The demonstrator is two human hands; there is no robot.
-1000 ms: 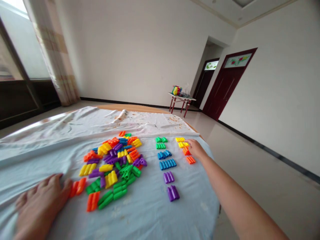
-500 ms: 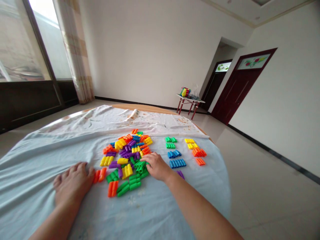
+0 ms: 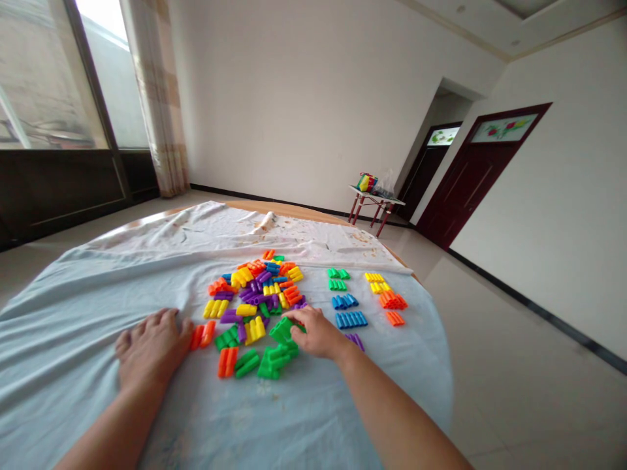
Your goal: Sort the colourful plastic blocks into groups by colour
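A heap of coloured plastic tube pieces (image 3: 252, 297) in purple, yellow, orange, blue and green lies mid-table. My right hand (image 3: 316, 331) is at the heap's right side, its thumb and fingers closed on a green piece (image 3: 281, 331). More green pieces (image 3: 277, 359) lie just below it, nearer to me. My left hand (image 3: 153, 347) rests flat on the cloth with fingers spread, its thumb beside an orange piece (image 3: 202, 335). Another orange piece (image 3: 227, 362) sits at the heap's near edge.
Right of the heap, small groups stand apart: green (image 3: 337, 279), blue (image 3: 351, 319), yellow (image 3: 376, 282), orange (image 3: 393, 300) and purple (image 3: 356, 341). A wrinkled cloth (image 3: 206, 418) covers the round table. Farther off is a small table (image 3: 377, 195) with bags.
The green pieces under my right hand have shifted and bunched toward me, and one is now lifted or tilted in its fingers. The view has turned slightly; my left hand stays flat.
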